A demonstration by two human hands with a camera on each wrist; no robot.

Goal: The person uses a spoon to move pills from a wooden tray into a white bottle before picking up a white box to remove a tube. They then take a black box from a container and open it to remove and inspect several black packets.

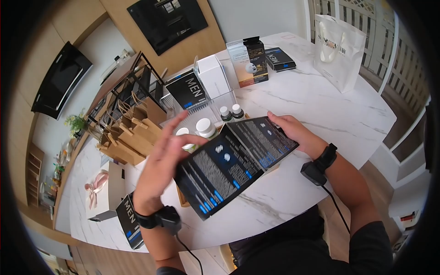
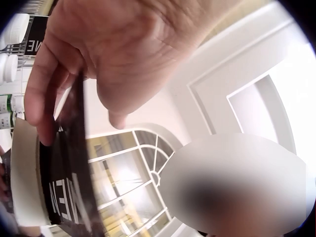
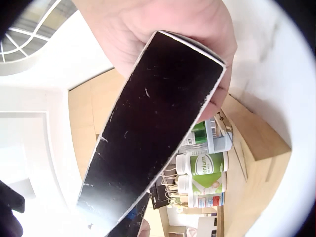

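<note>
A black box (image 1: 270, 135) with a hinged front cover (image 1: 215, 172) is spread like a book, its inner faces showing blue-and-white print. My left hand (image 1: 158, 160) holds the cover at its left edge; in the left wrist view, the cover's edge runs between the fingers and thumb of that hand (image 2: 113, 54). Gripping the right end of the box is my right hand (image 1: 298, 133), its palm against the dark narrow side (image 3: 153, 123) in the right wrist view. White-capped bottles (image 1: 206, 128) stand just beyond the box, partly hidden by it.
Brown paper bags (image 1: 130, 128) stand to the left, near a white gift box (image 1: 107, 192) with a pink ribbon. Another black MEN box (image 1: 129, 222) sits by the near edge. Several boxes (image 1: 213, 75) and a white bag (image 1: 339, 55) stand farther back on the marble-patterned table (image 1: 293, 96).
</note>
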